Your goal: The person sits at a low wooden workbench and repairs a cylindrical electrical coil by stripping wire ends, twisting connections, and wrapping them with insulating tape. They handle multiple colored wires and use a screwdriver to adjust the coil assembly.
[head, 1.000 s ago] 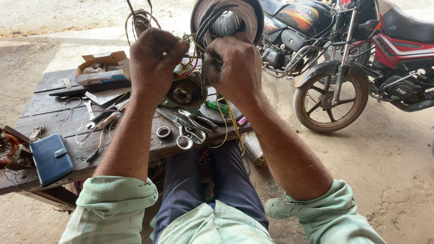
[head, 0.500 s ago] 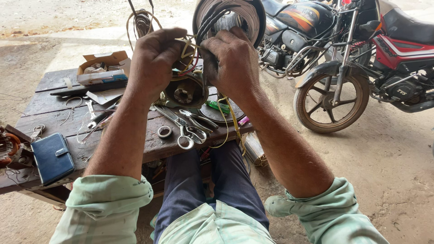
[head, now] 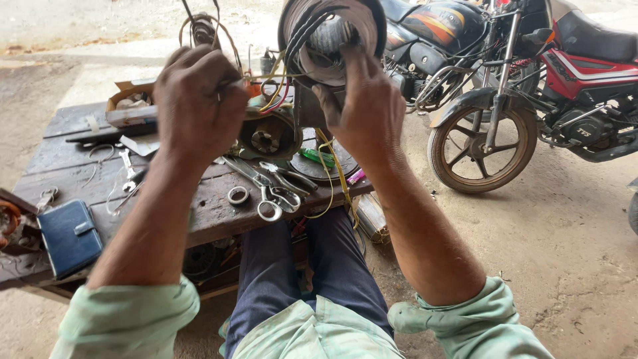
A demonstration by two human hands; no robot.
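A red and black motorcycle point(head: 531, 86) stands on the dirt ground at the right of the scene, its front wheel point(head: 482, 149) turned toward the workbench. A dark wooden table point(head: 206, 213) lies in front of the seated person, whose blue-trousered legs extend beneath it.

The round motor winding point(head: 332, 36), a ring wrapped in pale tape with dark wires across its face, is held raised above the far edge of the table, near the top of the view. The right hand point(head: 362, 106) grips its lower rim, thumb and fingers closed around the edge. The left hand point(head: 199, 106) is closed into a fist just to the left of it, pinching what appears to be a thin wire or tool; the item itself is too small to identify. Coloured wires point(head: 276, 96) hang between the two hands.

On the table: a cardboard box point(head: 129, 106) at the far left, a blue wallet-like case point(head: 70, 236) at the near left corner, a round metal housing point(head: 266, 136) below the hands, scissors point(head: 276, 196) near the front edge, and a small metal ring point(head: 238, 195) just beside them.
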